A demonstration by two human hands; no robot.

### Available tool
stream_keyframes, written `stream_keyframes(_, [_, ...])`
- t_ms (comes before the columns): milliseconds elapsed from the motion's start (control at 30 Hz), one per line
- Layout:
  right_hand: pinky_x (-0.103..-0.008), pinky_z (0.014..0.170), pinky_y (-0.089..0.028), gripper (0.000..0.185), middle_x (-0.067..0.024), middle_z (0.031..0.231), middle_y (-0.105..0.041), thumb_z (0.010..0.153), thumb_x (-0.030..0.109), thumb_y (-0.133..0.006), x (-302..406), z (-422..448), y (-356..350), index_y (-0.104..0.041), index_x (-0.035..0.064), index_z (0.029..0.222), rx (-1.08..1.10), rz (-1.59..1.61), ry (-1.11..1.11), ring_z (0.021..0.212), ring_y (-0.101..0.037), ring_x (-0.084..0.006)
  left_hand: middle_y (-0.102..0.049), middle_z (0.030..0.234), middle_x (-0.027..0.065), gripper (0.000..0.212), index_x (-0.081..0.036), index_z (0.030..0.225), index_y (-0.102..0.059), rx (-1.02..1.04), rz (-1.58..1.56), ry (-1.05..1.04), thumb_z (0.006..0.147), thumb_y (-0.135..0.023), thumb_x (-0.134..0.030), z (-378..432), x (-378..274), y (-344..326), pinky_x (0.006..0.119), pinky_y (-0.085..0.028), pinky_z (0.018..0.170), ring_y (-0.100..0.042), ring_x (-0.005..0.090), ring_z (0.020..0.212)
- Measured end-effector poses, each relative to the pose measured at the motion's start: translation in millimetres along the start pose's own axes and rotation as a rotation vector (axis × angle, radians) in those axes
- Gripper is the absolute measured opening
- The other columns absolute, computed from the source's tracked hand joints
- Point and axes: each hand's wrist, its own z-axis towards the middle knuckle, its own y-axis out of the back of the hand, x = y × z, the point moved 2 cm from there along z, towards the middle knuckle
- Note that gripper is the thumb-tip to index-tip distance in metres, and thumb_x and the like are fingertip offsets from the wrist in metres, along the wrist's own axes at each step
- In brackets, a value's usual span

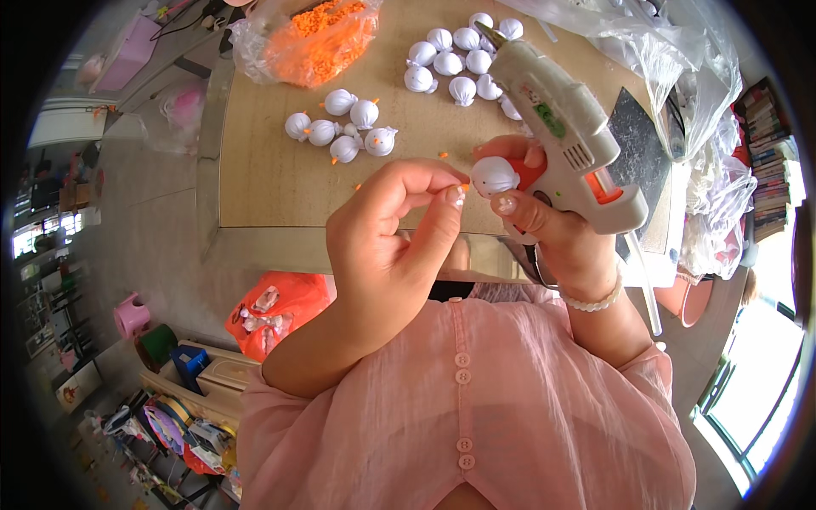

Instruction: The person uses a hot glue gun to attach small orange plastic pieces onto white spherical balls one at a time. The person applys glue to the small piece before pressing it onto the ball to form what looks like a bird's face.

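Between the thumb and forefinger of my left hand (401,236) is a small orange piece (465,188), close beside a white fabric-covered ball (494,176) with small dark dots. My right hand (554,229) holds that ball at its fingertips and also grips a white hot glue gun (561,115), whose nozzle points up and left. A clear glue stick (645,287) sticks out of the gun's rear. On the table, several white balls with orange noses (344,150) lie at the left. Farther back is a group of white balls (448,63), partly hidden by the gun.
A clear plastic bag of orange pieces (325,38) lies at the table's back left. Clear plastic bags (688,76) cover the right side near a dark flat sheet (631,140). A loose orange piece (444,155) lies on the tabletop (268,185). A red bag (280,306) is below the edge.
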Motion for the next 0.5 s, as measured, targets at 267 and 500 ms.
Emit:
stream_keyframes(267, [-0.0283, 0.073, -0.048, 0.038, -0.0159, 0.106, -0.061, 0.072, 0.004, -0.077, -1, 1, -3, -0.048, 0.0047, 0.097, -0.022, 0.056, -0.028, 0.088, -0.059, -0.0176, -0.063, 0.085, 0.0088, 0.003, 0.005, 0.089, -0.055, 0.007, -0.01, -0.055, 0.089, -0.056, 0.003, 2, 6, -3, 0.02, -0.042, 0.042, -0.054, 0.0049, 0.053])
stream_keyframes(500, [-0.0247, 0.065, -0.045, 0.039, -0.0143, 0.104, -0.061, 0.072, 0.003, -0.076, -4, 1, -3, -0.047, 0.0045, 0.099, -0.021, 0.06, -0.049, 0.084, -0.058, -0.0154, -0.063, 0.084, 0.0096, 0.003, 0.004, 0.089, -0.054, -0.005, -0.024, 0.04, 0.089, -0.057, 0.002, 2, 3, -5, 0.02, -0.042, 0.041, -0.053, 0.0051, 0.052])
